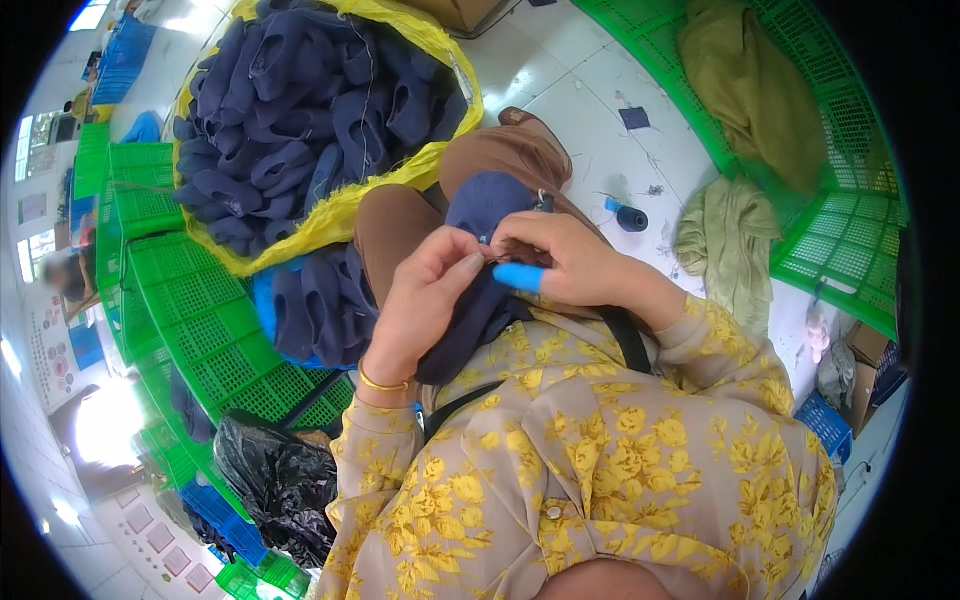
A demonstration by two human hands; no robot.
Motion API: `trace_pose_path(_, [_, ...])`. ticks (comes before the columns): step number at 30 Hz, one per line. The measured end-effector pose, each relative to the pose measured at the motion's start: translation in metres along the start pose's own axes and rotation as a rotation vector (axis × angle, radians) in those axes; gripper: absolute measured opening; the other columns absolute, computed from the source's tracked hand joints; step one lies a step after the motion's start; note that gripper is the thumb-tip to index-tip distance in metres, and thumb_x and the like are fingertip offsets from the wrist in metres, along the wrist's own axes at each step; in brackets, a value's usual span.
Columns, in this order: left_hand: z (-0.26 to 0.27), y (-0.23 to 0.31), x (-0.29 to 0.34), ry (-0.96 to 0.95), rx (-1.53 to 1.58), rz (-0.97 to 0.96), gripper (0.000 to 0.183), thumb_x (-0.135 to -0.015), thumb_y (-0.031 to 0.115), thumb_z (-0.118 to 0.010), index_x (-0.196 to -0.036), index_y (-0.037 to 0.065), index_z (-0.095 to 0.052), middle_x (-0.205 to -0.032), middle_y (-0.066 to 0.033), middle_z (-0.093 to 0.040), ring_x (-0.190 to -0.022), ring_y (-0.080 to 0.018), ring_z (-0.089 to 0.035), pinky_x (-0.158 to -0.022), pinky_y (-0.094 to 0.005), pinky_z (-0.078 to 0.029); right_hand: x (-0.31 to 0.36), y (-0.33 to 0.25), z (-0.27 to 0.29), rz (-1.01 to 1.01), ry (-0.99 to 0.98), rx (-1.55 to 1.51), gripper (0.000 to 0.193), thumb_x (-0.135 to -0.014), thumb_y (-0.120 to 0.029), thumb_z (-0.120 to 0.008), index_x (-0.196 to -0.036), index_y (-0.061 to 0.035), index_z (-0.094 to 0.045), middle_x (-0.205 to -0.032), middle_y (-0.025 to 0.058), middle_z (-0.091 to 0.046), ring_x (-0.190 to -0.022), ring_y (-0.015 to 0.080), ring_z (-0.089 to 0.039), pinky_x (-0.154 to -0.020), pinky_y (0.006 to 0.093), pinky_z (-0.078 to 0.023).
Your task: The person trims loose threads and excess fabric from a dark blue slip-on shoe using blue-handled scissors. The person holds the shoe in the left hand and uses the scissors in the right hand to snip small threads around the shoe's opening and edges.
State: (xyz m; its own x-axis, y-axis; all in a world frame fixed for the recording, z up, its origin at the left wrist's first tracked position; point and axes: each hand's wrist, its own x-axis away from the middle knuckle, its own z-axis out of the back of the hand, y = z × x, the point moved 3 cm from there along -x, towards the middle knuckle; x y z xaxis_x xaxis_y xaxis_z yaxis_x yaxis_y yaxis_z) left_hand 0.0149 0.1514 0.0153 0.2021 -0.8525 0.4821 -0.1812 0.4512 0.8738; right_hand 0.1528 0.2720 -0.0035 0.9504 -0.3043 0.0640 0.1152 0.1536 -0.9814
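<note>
A navy slipper-shaped fabric piece rests across my lap, its rounded end pointing away from me. Over it, my left hand is closed, thumb and forefinger pinched together. My right hand meets it from the other side with fingers curled in. A blue cover wraps one of its fingers. Whatever is between the touching fingertips is too small to make out. More dark navy fabric hangs below my hands.
A yellow sack full of similar navy pieces stands at the far left. Green crates line the left; another green crate holds olive cloth at the right. A black plastic bag sits near left. A dark spool lies on the floor.
</note>
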Motion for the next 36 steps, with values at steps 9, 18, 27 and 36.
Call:
trace_pose_path(9, [-0.015, 0.006, -0.005, 0.101, 0.042, -0.071, 0.008, -0.098, 0.010, -0.054, -0.099, 0.003, -0.058, -0.106, -0.0027, -0.066, -0.082, -0.0042, -0.047, -0.076, -0.0185, -0.040, 0.003, 0.017, 0.004, 0.043, 0.375, -0.423, 0.010, -0.094, -0.007, -0.061, -0.099, 0.0009, -0.065, -0.094, 0.0028, -0.067, -0.089, 0.0098, -0.061, -0.079, 0.0259, -0.049])
trace_pose_path(18, [-0.015, 0.000, -0.005, 0.151, 0.200, -0.042, 0.009, -0.096, 0.008, -0.051, -0.095, 0.003, -0.058, -0.109, -0.0082, -0.065, -0.076, -0.0064, -0.046, -0.070, -0.0204, -0.039, 0.015, 0.013, 0.006, 0.228, 0.456, 0.237, 0.034, -0.077, 0.006, -0.061, -0.107, -0.0092, -0.065, -0.090, 0.0069, -0.064, -0.082, 0.0259, -0.065, -0.069, 0.0331, -0.052])
trace_pose_path(27, [-0.014, -0.003, -0.006, 0.151, 0.452, -0.120, 0.005, -0.099, 0.008, -0.047, -0.097, 0.005, -0.051, -0.097, -0.0081, -0.060, -0.070, -0.0109, -0.048, -0.064, -0.0257, -0.041, 0.019, 0.003, 0.011, 0.335, 0.419, 0.641, 0.034, -0.072, 0.001, -0.066, -0.103, -0.0143, -0.067, -0.086, 0.0030, -0.062, -0.069, 0.0264, -0.062, -0.059, 0.0364, -0.049])
trace_pose_path(36, [-0.015, -0.004, -0.005, 0.176, 0.470, -0.109, 0.006, -0.101, 0.011, -0.047, -0.096, 0.008, -0.047, -0.075, 0.0017, -0.039, -0.063, -0.0090, -0.036, -0.063, -0.0272, -0.039, 0.020, 0.016, 0.023, 0.228, 0.373, 0.394, 0.032, -0.073, 0.004, -0.064, -0.103, -0.0091, -0.066, -0.088, 0.0085, -0.067, -0.076, 0.0280, -0.066, -0.065, 0.0355, -0.052])
